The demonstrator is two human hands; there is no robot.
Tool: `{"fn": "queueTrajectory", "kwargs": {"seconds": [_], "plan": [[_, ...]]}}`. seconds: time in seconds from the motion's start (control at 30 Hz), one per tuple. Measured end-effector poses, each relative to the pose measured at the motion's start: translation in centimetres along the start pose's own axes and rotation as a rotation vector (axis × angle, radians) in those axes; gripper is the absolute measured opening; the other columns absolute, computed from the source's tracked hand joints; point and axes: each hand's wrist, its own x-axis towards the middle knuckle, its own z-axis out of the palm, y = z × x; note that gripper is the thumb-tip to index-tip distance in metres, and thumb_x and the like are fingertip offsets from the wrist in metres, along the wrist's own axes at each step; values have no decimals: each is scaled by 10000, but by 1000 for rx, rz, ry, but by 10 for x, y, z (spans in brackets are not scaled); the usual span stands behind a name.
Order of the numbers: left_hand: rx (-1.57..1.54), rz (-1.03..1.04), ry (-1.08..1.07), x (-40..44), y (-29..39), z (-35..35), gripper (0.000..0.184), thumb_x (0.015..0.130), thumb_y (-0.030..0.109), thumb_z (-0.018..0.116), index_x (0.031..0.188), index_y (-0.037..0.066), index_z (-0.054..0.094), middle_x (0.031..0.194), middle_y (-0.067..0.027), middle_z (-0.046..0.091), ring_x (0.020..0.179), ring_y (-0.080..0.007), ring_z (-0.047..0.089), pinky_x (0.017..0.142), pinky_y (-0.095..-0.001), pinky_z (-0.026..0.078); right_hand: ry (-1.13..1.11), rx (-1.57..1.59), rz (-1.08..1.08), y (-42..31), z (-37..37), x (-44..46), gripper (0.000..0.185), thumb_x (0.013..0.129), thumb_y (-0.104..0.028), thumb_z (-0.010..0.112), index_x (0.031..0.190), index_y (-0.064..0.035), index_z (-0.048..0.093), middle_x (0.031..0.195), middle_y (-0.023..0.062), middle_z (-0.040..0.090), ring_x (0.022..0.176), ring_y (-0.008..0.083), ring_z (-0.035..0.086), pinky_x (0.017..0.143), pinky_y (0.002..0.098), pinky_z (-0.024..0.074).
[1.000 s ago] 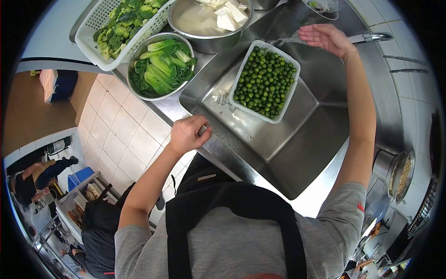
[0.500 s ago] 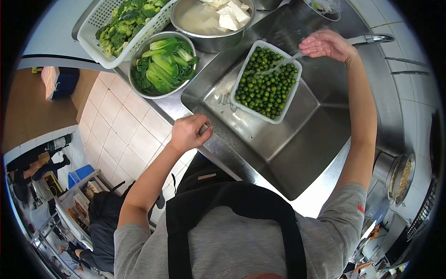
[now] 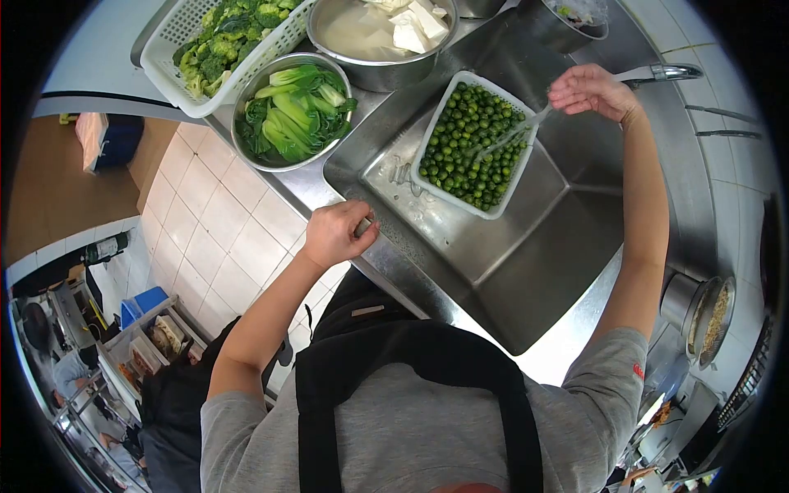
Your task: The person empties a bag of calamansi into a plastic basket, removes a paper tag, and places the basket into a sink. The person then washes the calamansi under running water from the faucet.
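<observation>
A white basket [image 3: 431,182] full of small round green fruits [image 3: 477,144] stands in the steel sink [image 3: 526,271]. My right hand [image 3: 593,90] is up by the faucet [image 3: 666,72], its fingers somewhat curled and holding nothing, in the water stream. From beneath the fingers, water [image 3: 518,131] runs down onto the fruits. My left hand [image 3: 340,233] rests closed at the sink's near left edge; a small pale bit shows between thumb and fingers, too small to name.
Left of the sink stand a bowl of leafy greens [image 3: 293,115], a pot of white blocks in liquid [image 3: 386,33] and a basket of broccoli [image 3: 197,107]. Pots [image 3: 699,316] stand at the right. Someone in dark clothing [image 3: 177,403] is at the lower left.
My right hand has moved down and slightly right, its fingers more curled. The water, which sprayed left past the basket, now falls on the fruits. My left hand stays at the sink edge.
</observation>
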Motion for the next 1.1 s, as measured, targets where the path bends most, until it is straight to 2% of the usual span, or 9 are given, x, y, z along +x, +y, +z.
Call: {"fn": "queueTrajectory", "kwargs": {"seconds": [0.13, 0.3, 0.47, 0.57, 0.77, 0.83, 0.97, 1.03, 1.1], "plan": [[-48, 7, 37, 0, -1, 2, 129, 659, 146, 651, 674, 74, 546, 540, -50, 465, 447, -194, 480, 418, -307, 379, -28, -25, -19, -4, 2, -2, 327, 829, -259, 576, 1010, 13, 571, 963, 132, 628, 880, 189, 625, 746, 279, 515], [-26, -4, 17, 0, 1, 0, 137, 676, 172, 636, 672, 74, 539, 547, -48, 481, 461, -206, 501, 429, -320, 404, 55, 80, -121, -2, 7, -1, 368, 847, -302, 550, 992, 36, 565, 934, 152, 632, 838, 206, 638, 723, 299, 531], [-1, -4, -3, 0, -1, 1, 150, 690, 194, 619, 671, 74, 532, 558, -50, 499, 484, -220, 527, 443, -337, 430, -58, 50, -36, 6, 19, 5, 385, 882, -297, 491, 1003, 63, 552, 932, 179, 627, 829, 228, 641, 700, 309, 540], [3, -10, -6, 0, 0, 0, 154, 692, 196, 618, 668, 73, 529, 560, -51, 500, 487, -222, 530, 446, -339, 433, -63, 92, 3, 14, 17, 7, 400, 887, -295, 476, 1037, 70, 546, 948, 178, 625, 864, 242, 632, 753, 316, 524], [2, -12, -4, 0, 0, 0, 160, 689, 200, 619, 670, 69, 529, 582, -54, 512, 497, -235, 535, 455, -341, 440, 164, 351, -276, 71, 1, 31, 452, 906, -273, 431, 1125, 123, 448, 1130, 225, 530, 1035, 279, 552, 876, 341, 472], [-25, 28, 50, -1, -4, 4, 121, 671, 155, 645, 679, 83, 548, 548, -46, 478, 451, -195, 491, 419, -314, 387, 209, 795, -286, 100, -1, 44, 439, 917, -240, 399, 1132, 142, 426, 1177, 246, 486, 1086, 306, 510, 911, 360, 448], [-20, 13, 31, -1, -2, 1, 120, 671, 155, 646, 678, 83, 550, 556, -46, 486, 452, -197, 491, 420, -314, 387, 160, 783, -209, 111, 30, 53, 400, 918, -212, 380, 1093, 139, 463, 1101, 243, 542, 1026, 309, 551, 892, 365, 462], [-7, 22, 31, 0, -2, 1, 121, 670, 154, 646, 676, 81, 549, 564, -45, 492, 456, -198, 494, 422, -312, 389, 58, 593, -68, 110, 35, 52, 383, 909, -238, 410, 1036, 108, 517, 1016, 209, 593, 932, 274, 603, 825, 337, 499], [-14, 22, 27, 0, -3, 3, 122, 669, 153, 646, 675, 80, 548, 564, -44, 492, 457, -198, 494, 422, -312, 389, 106, 472, 44, 110, 29, 53, 355, 899, -233, 436, 1003, 90, 540, 976, 188, 608, 884, 250, 617, 787, 317, 510]]}}
